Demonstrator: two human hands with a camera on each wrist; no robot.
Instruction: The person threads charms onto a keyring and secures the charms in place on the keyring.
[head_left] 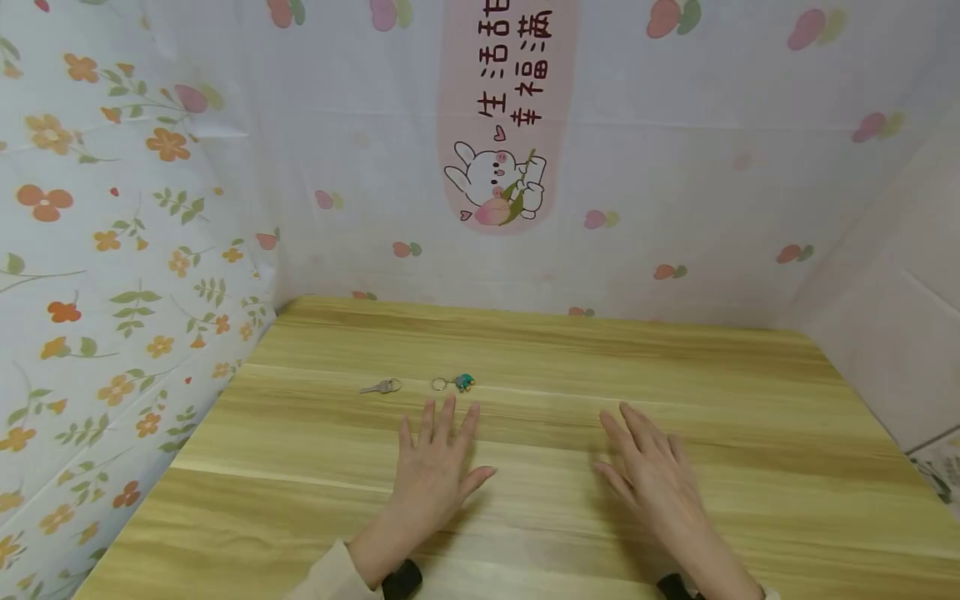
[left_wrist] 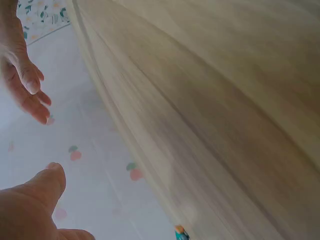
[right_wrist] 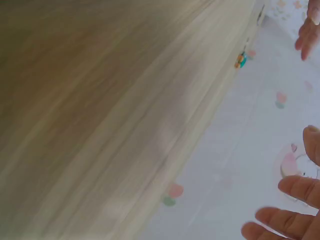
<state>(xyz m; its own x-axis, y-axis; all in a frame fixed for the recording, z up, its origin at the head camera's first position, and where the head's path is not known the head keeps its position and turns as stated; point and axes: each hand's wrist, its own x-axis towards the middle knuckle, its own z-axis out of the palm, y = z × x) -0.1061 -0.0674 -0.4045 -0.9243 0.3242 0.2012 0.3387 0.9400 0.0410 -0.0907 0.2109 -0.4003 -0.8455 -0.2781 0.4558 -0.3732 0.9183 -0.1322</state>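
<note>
Patterned cloth (head_left: pixel 337 167) backs my whole head feed, standing behind the teal charm (head_left: pixel 465 382), which I take as landmark. Wood-grain table (head_left: pixel 562 367) underneath, running out well to the charm's right. Left hand (head_left: pixel 429 483): on the charm's near side, fingers straight and fanned, thumb out, nothing held; fingertips just short of the charm. Right hand (head_left: pixel 660 467): also on the near side, but well off to the charm's right, fingers extended and a little apart, nothing held. From my feeds I cannot tell whether either palm touches the wood. Key (head_left: pixel 386 387): flat on the table to the charm's left, about level with it, long axis running side to side, blade tip pointing away from the charm. Smallest are the rings: the charm's ring (head_left: pixel 439 389) on its left, the key's ring (head_left: pixel 401 385) on the side facing the charm, bare wood between them. I judge the left hand clearly the better placed: charm straight ahead of its fingertips, key ahead and to the left, key axis lying across the fingers, so a pinch from front and back suits it.
</note>
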